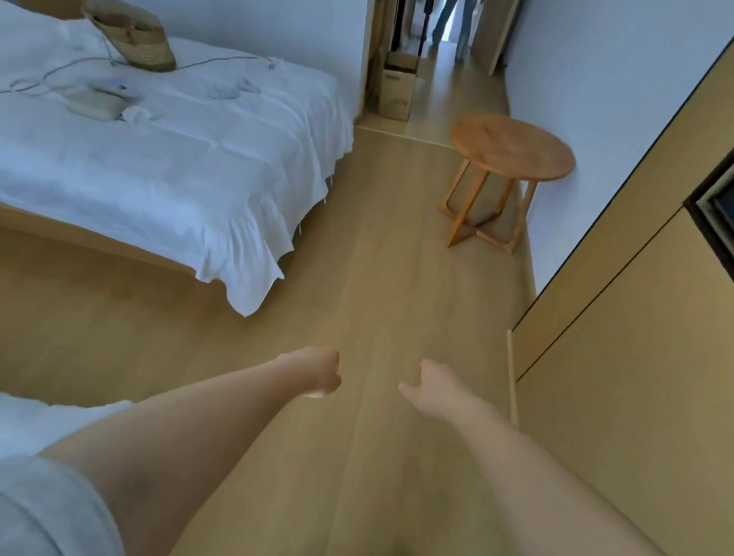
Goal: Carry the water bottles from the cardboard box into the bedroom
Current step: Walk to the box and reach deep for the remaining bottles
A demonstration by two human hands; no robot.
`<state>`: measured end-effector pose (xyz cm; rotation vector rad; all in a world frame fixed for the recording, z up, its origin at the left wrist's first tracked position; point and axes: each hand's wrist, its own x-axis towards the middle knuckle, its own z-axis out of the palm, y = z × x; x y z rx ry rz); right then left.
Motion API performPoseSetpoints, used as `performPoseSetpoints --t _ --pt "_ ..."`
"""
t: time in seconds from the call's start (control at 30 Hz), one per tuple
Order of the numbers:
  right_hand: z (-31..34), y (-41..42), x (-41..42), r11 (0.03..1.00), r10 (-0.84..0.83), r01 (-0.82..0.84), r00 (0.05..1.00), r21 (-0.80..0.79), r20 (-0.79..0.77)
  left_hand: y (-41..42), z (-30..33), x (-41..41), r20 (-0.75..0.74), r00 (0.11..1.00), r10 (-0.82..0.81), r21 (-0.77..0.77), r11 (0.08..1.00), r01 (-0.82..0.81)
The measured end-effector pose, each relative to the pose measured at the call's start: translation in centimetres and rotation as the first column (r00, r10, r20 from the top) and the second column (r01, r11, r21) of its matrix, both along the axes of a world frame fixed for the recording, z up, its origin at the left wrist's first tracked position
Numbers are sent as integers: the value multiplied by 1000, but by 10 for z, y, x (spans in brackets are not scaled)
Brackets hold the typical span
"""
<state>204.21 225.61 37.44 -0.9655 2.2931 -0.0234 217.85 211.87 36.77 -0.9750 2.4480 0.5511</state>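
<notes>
Both arms reach out over the wooden floor: left hand [322, 374] curled in an empty grip, right hand [427, 386] loose, holding nothing, while the cardboard box [397, 90] stands far ahead in the hallway past the bed [158, 158]

the box [398, 85] by the doorway is too small to show its contents, and its left side sits behind the wall corner. beyond the box, a person [459, 1] is cut off at the top edge, only legs showing. the left hand [316, 373] has its fingers curled under, hidden. the bed [131, 173] runs off the left edge.
</notes>
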Motion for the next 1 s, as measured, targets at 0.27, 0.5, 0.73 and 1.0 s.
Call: performPoseSetpoints --t 0.27,0.5,0.73,1.0 --pt "-16 -121 -180 998 58 -59 997 -6 -43 -119 -16 -163 -29 997 69 4 998 -69" --pt "27 -219 -343 987 155 -158 978 -11 -141 -207 19 -339 -108 991 84 -57 994 -91" --pt "24 -318 -462 983 184 -182 975 27 -127 -309 6 -450 -64 994 90 -53 994 -93" --pt "9 -468 -599 987 158 -153 975 45 -154 -489 -6 -587 -89 991 103 -90 990 -111"
